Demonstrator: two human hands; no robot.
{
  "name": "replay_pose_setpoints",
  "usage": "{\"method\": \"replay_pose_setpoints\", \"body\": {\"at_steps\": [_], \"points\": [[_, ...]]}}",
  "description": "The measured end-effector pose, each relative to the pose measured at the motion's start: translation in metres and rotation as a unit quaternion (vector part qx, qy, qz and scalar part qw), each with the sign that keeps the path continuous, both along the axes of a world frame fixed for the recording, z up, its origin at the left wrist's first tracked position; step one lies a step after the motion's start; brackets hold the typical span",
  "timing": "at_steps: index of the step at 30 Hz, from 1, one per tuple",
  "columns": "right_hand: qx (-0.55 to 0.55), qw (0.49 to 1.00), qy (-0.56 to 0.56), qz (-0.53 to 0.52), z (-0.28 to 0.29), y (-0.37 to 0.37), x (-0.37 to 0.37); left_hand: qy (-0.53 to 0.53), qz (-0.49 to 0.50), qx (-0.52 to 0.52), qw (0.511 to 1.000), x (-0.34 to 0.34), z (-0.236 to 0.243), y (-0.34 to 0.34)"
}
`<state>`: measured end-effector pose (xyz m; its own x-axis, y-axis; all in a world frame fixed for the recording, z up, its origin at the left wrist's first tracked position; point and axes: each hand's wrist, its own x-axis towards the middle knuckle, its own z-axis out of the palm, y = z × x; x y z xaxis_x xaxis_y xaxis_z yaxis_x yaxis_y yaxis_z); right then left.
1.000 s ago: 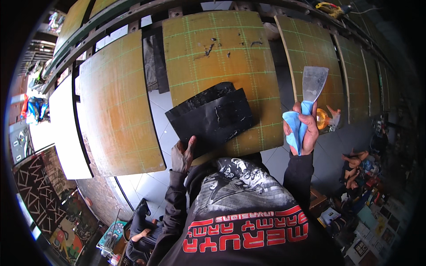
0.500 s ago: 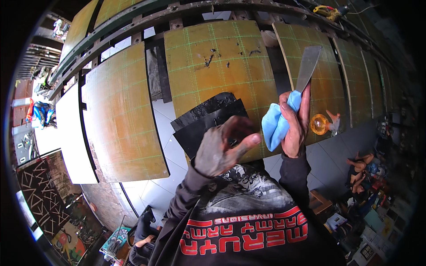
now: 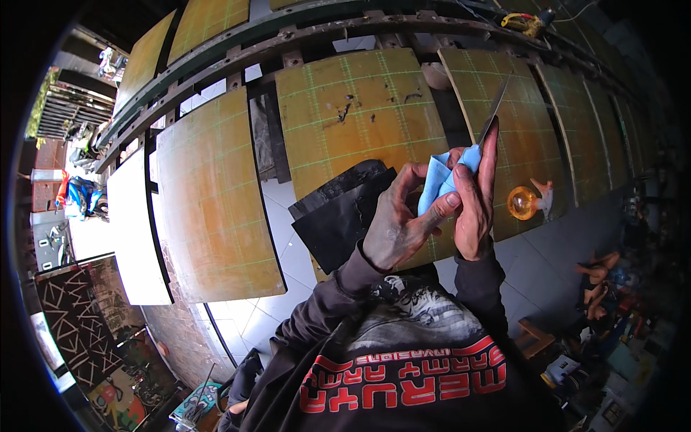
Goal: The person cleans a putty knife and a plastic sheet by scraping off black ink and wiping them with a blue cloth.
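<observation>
My right hand (image 3: 476,209) grips a scraper by its handle, with the metal blade (image 3: 494,114) pointing up and away, seen nearly edge on. A light blue cloth (image 3: 439,178) wraps the handle. My left hand (image 3: 398,223) has its fingers pinched on that cloth next to the right hand. Both hands hover above a yellow-green gridded panel (image 3: 360,115). A black sheet (image 3: 338,212) lies on the panel's near left corner, just left of my left hand.
More gridded panels (image 3: 212,209) lie side by side on a dark metal frame (image 3: 216,68). A white board (image 3: 133,230) sits at the left. An orange round object (image 3: 523,201) rests on the right panel. White floor tiles (image 3: 277,259) show between panels. Clutter lies at lower right.
My left hand lifted off the black sheet and came up to the blue cloth at the scraper handle. The scraper blade has turned from flat-on to nearly edge on.
</observation>
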<state>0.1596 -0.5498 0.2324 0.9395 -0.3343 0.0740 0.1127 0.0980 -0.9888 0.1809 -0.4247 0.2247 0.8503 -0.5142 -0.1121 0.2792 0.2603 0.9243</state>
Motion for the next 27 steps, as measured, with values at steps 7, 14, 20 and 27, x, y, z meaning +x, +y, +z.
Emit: {"method": "replay_pose_setpoints", "body": {"at_steps": [7,14,20,27], "points": [[0.105,0.992,-0.019,0.069,0.009,-0.010,-0.001,0.133,-0.012,-0.146,0.980,-0.004,0.006,0.005],[0.219,0.966,0.038,0.131,0.014,-0.032,0.004,0.109,0.048,-0.120,0.986,-0.009,0.017,-0.017],[0.239,0.968,-0.013,0.076,0.005,-0.076,0.015,-0.029,0.186,0.006,0.982,0.003,0.007,-0.032],[0.112,0.993,0.034,0.006,-0.021,-0.133,0.008,-0.098,0.208,0.091,0.969,0.010,0.000,-0.094]]}}
